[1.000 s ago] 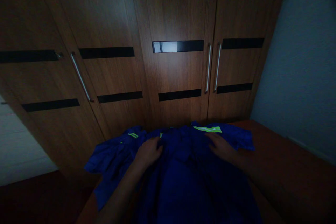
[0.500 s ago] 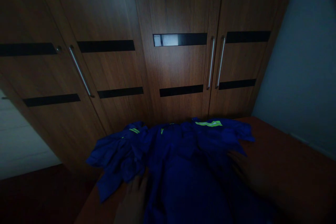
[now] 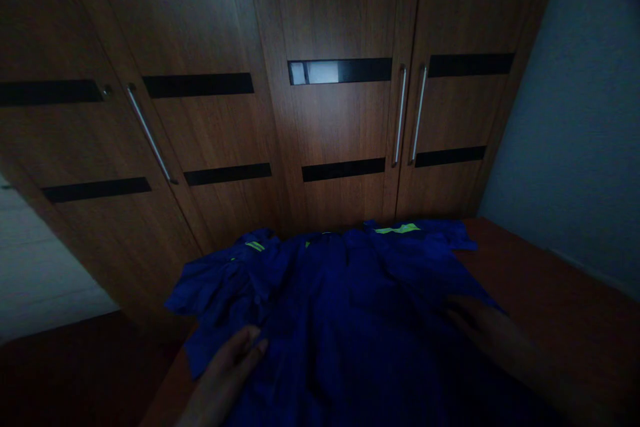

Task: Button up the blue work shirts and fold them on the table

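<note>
A dark blue work garment (image 3: 345, 320) with yellow-green reflective strips lies spread out in front of me, its top end towards the wardrobe. At its left side my left hand (image 3: 233, 363) is closed, thumb and fingers pinching the cloth edge. My right hand (image 3: 487, 330) rests over the right side of the garment, its fingers bent down onto the fabric and partly lost in shadow; it appears to grip the cloth. Bunched, wrinkled fabric lies at the upper left, beyond my left hand.
The garment lies on a reddish-brown surface (image 3: 540, 280). Right behind it stands a wooden wardrobe (image 3: 340, 127) with black strips and long metal handles (image 3: 400, 113). A pale blue wall (image 3: 575, 133) closes off the right side. The light is dim.
My left hand has moved a little left and now pinches the edge. The lower part of the garment is spread wider, its right edge further out. The right hand has shifted slightly.
</note>
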`<state>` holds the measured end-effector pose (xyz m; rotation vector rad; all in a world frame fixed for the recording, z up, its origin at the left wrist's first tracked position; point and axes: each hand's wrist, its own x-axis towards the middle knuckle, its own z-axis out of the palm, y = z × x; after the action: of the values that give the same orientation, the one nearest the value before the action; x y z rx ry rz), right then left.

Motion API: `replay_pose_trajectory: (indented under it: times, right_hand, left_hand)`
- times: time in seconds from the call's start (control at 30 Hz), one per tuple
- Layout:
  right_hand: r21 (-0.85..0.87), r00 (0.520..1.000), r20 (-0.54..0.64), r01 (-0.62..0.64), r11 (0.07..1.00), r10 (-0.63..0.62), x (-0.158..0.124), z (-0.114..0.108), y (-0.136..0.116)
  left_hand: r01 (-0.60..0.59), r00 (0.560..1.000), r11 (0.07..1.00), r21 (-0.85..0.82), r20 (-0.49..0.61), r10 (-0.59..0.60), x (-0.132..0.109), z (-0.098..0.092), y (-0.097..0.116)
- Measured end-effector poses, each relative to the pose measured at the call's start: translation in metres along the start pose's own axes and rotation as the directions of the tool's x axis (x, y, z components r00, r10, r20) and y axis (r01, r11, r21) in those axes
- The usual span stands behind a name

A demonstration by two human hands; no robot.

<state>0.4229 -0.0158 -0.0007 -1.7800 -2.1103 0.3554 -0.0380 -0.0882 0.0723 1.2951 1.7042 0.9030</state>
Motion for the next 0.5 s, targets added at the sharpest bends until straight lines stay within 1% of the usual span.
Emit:
replay_pose_trajectory:
  times: [0.03,0.07,0.1,0.13,0.2,0.23,0.27,0.3,0.33,0.37,0.43,0.47,0.5]
  right_hand:
    - [0.031,0.999,0.014,-0.052,0.998,0.052,-0.003,-0.002,-0.004]
    - [0.059,0.995,0.031,-0.094,0.994,0.092,-0.006,-0.004,-0.006]
    - [0.086,0.992,0.054,-0.118,0.989,0.114,-0.008,-0.007,-0.008]
    - [0.111,0.989,0.09,-0.13,0.985,0.12,-0.009,-0.011,-0.009]
    - [0.165,0.976,0.194,-0.13,0.978,0.097,-0.011,-0.019,-0.01]
    - [0.202,0.968,0.241,-0.125,0.971,0.074,-0.011,-0.023,-0.011]
    - [0.245,0.962,0.266,-0.124,0.962,0.056,-0.012,-0.028,-0.013]
    - [0.291,0.964,0.261,-0.127,0.948,0.049,-0.012,-0.032,-0.016]
    - [0.337,0.971,0.232,-0.134,0.932,0.055,-0.012,-0.035,-0.02]
    - [0.377,0.978,0.192,-0.147,0.915,0.079,-0.012,-0.039,-0.026]
    - [0.438,0.978,0.139,-0.202,0.876,0.156,-0.012,-0.046,-0.04]
    - [0.468,0.973,0.132,-0.232,0.853,0.192,-0.012,-0.049,-0.05]
    - [0.504,0.968,0.135,-0.251,0.826,0.212,-0.011,-0.051,-0.06]
  left_hand:
    - [0.039,0.999,0.987,-0.157,0.004,-0.039,-0.001,-0.006,0.011]
    - [0.065,0.998,0.954,-0.293,0.002,-0.067,-0.003,-0.012,0.024]
    - [0.077,0.996,0.916,-0.393,-0.003,-0.085,-0.003,-0.017,0.038]
    - [0.07,0.996,0.886,-0.459,-0.011,-0.084,-0.003,-0.021,0.052]
    - [-0.018,0.999,0.852,-0.523,-0.05,-0.01,0.0,-0.023,0.079]
    - [-0.07,0.997,0.837,-0.543,-0.07,0.038,0.001,-0.019,0.091]
    - [-0.111,0.994,0.82,-0.561,-0.08,0.08,0.003,-0.013,0.102]
    - [-0.126,0.992,0.807,-0.578,-0.055,0.116,0.005,-0.003,0.111]
    - [-0.131,0.988,0.799,-0.588,-0.011,0.154,0.005,0.009,0.118]
    - [-0.126,0.978,0.801,-0.585,0.062,0.199,0.005,0.023,0.123]
    - [-0.141,0.936,0.845,-0.516,0.208,0.283,0.002,0.052,0.129]
    - [-0.173,0.893,0.886,-0.431,0.31,0.325,-0.002,0.066,0.129]
    - [-0.214,0.818,0.921,-0.324,0.456,0.351,-0.005,0.078,0.129]
